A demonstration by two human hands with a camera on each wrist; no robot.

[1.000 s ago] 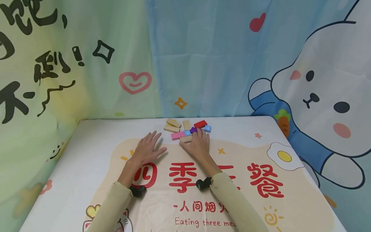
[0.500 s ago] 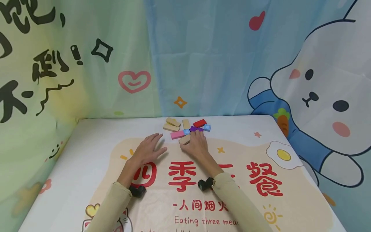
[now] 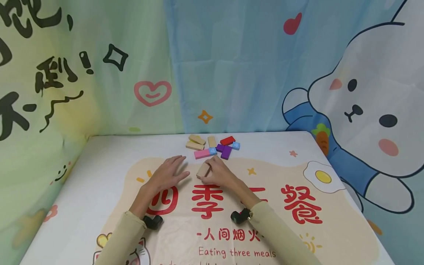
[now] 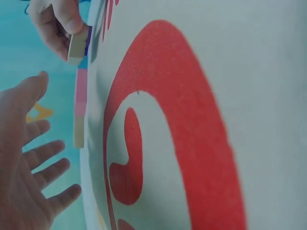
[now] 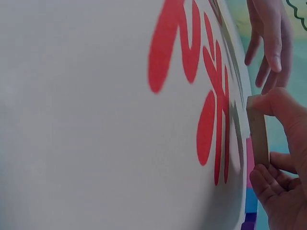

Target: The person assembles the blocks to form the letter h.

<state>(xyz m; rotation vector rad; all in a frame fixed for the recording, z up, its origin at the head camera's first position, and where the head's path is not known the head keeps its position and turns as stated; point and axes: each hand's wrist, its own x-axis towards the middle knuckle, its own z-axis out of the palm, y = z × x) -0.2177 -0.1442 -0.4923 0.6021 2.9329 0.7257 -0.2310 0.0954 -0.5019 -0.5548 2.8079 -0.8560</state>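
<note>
My right hand pinches a plain wooden block between thumb and fingers, in front of the pile. The right wrist view shows the thumb at one end of that wooden block and fingertips at the other. To its left, my left hand holds nothing; its fingers are spread and relaxed in the left wrist view. Just beyond the hands lie a pink block, a light blue block touching its end, and a purple block.
Behind these, several more blocks lie near the table's back edge: wooden blocks on the left, a red block and another light blue block on the right. A printed cloth covers the table. A patterned curtain hangs behind it.
My right hand has drawn the wooden block out of the pile toward me and slightly left. The purple blocks are now uncovered. My left hand stays almost where it was.
</note>
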